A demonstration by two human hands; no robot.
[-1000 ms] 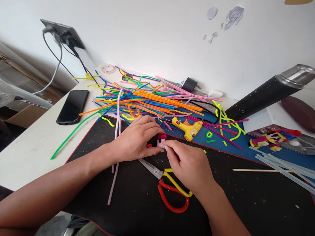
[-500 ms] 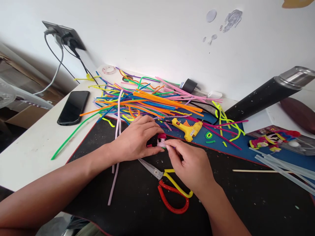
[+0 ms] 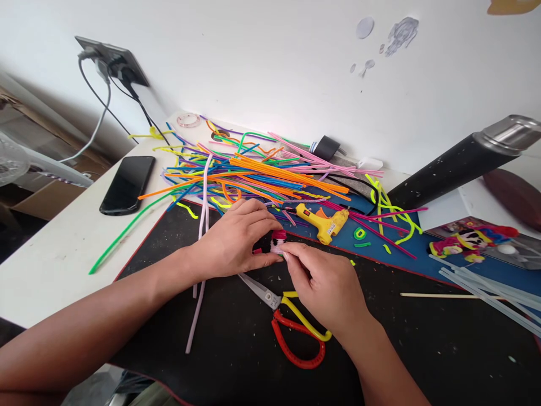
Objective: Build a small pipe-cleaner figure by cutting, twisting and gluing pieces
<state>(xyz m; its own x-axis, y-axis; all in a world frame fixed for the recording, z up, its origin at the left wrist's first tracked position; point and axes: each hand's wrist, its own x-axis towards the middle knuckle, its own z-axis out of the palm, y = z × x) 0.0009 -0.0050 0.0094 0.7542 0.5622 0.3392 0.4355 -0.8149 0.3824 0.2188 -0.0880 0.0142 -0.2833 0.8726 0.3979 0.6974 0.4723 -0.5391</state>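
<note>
A small pipe-cleaner figure (image 3: pixel 278 241), pink-white with a dark pink top and a black spot, sits between my hands. My left hand (image 3: pixel 240 237) grips it, fingers curled over the top and thumb below. My right hand (image 3: pixel 323 276) is closed in a pinch against the figure's right side; anything between its thumb and forefinger is too small to make out. Below the hands, scissors (image 3: pixel 296 327) with one red and one yellow handle lie on the black mat (image 3: pixel 236 349). Pale lilac pipe cleaners (image 3: pixel 195 324) pass beneath my left wrist.
Behind my hands are a yellow glue gun (image 3: pixel 323 223) and a pile of coloured pipe cleaners (image 3: pixel 270 175). A phone (image 3: pixel 127 186) lies left. To the right are a black flask (image 3: pixel 456 163), a colourful figure (image 3: pixel 469 243), clear glue sticks (image 3: pixel 490 293) and a thin wooden stick (image 3: pixel 439 295).
My right fingertips have shifted slightly left and up against the small figure. My left hand keeps its hold, and the view has moved a little.
</note>
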